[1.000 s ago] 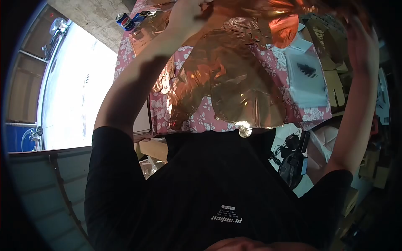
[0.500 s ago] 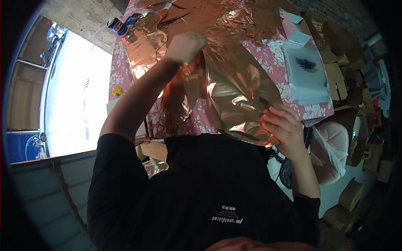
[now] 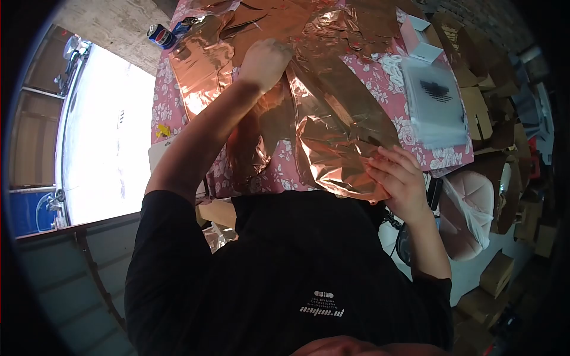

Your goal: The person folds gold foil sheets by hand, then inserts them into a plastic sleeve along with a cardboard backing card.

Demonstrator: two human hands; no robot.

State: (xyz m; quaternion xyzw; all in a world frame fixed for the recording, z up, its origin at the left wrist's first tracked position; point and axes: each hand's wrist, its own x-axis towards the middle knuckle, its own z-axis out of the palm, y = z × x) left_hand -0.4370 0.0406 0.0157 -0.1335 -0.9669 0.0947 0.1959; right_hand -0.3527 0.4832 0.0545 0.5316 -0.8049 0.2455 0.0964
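Observation:
A large copper-coloured foil balloon (image 3: 350, 118), flat and crinkled, with rounded ends, lies along the table and reaches its near edge. My left hand (image 3: 267, 62) is closed on the foil near the middle of the table; its fingertips are hidden beneath the hand. At the balloon's lower right end, my right hand (image 3: 401, 184) holds the rim, fingers bent over the foil and thumb mostly out of sight. A narrower foil part (image 3: 246, 142) hangs under my left forearm. More flat copper foil (image 3: 205, 56) spreads over the far left of the table.
The table has a pink floral cloth (image 3: 368, 77). On it are a blue can (image 3: 160, 37), an open white box (image 3: 420, 38), a stack of clear plastic bags (image 3: 436, 110) and white string (image 3: 392, 68). A padded stool (image 3: 469, 216) and cardboard boxes (image 3: 497, 273) stand at the right.
The near end of the balloon has flattened and creased differently, with its lower edge slightly higher. My right hand has shifted a little up and left; my left hand stays nearly in place.

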